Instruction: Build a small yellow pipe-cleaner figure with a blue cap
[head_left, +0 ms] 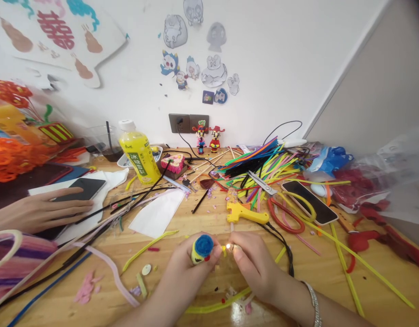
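My left hand (185, 263) is closed around a small fuzzy figure with a yellow body and a blue top (203, 246), held upright over the table. A small yellow piece (225, 250) sticks out from the figure's side, between my two hands. My right hand (252, 261), with a bracelet at the wrist, pinches close beside that piece. A bright spot shows at its fingertips; what they hold is too small to tell. Just beyond my right hand lies a yellow glue gun (245, 213), its black cord running to the right.
Another person's hand (42, 209) rests on a dark phone (82, 190) at the left. A bottle of yellow drink (139, 152) stands behind. Red-handled scissors (286, 215), another phone (310, 201) and a heap of coloured pipe cleaners (264, 163) lie at the right.
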A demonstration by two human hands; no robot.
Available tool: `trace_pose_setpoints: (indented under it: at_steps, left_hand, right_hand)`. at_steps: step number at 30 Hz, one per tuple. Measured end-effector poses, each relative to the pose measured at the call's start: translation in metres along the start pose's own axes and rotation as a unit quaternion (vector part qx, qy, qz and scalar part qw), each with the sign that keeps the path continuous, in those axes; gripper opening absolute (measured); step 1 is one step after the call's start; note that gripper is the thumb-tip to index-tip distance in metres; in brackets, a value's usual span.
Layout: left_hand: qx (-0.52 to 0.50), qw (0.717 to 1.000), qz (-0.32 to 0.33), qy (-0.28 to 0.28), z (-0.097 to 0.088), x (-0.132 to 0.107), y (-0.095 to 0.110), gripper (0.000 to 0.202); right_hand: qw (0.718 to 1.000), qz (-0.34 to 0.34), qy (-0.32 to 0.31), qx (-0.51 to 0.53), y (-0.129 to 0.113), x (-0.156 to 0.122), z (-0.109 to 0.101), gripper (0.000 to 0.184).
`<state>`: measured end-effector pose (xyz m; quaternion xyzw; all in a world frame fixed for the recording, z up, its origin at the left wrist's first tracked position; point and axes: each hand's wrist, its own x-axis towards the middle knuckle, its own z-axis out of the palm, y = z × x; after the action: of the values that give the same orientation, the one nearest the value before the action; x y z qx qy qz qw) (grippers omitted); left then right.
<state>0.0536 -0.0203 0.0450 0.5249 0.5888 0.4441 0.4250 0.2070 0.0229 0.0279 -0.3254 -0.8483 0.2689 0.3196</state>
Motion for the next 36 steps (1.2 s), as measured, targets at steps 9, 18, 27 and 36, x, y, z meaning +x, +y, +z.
trace_pose_setpoints:
  at_steps: [9, 18, 27, 36]
  left_hand:
    - [0.001, 1.0, 0.003, -0.006, 0.0005, 0.0007, -0.0025, 0.019]
    - [0.004, 1.0, 0.006, -0.005, 0.0001, 0.0, -0.003, 0.019]
    - [0.004, 1.0, 0.005, -0.005, 0.0002, -0.0008, -0.0015, 0.021]
    - [0.005, 1.0, 0.002, -0.003, -0.0002, -0.0008, -0.003, 0.02]
  right_hand:
    - [1.0, 0.014, -0.007, 0.002, -0.0002, 0.0004, -0.0001, 0.024]
    - [1.0, 0.006, -0.002, 0.007, -0.0006, -0.0002, 0.0003, 0.025]
    - [1.0, 0.009, -0.01, 0.013, -0.001, 0.0002, 0.0008, 0.024]
    - [1.0, 0.011, -0.011, 0.024, -0.0013, -0.0009, 0.0012, 0.025]
